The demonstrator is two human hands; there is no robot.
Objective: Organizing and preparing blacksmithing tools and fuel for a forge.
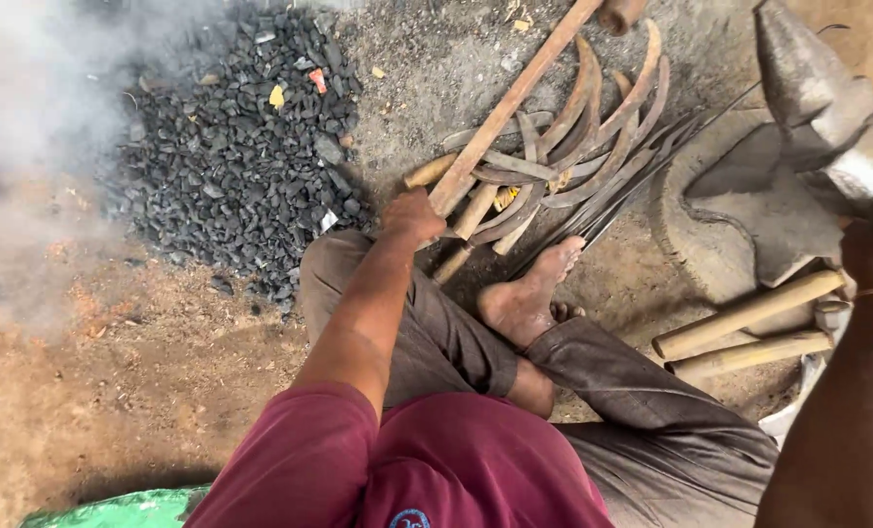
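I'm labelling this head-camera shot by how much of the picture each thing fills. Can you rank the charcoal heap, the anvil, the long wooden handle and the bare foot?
Largest to smallest as they look:
1. charcoal heap
2. anvil, partly cut off at the frame edge, so unsure against the heap
3. long wooden handle, gripped by the left hand
4. bare foot

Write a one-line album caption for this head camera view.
Seated on the dirt floor beside a charcoal pile, a person's left hand grips a long wooden handle above curved sickle blades.
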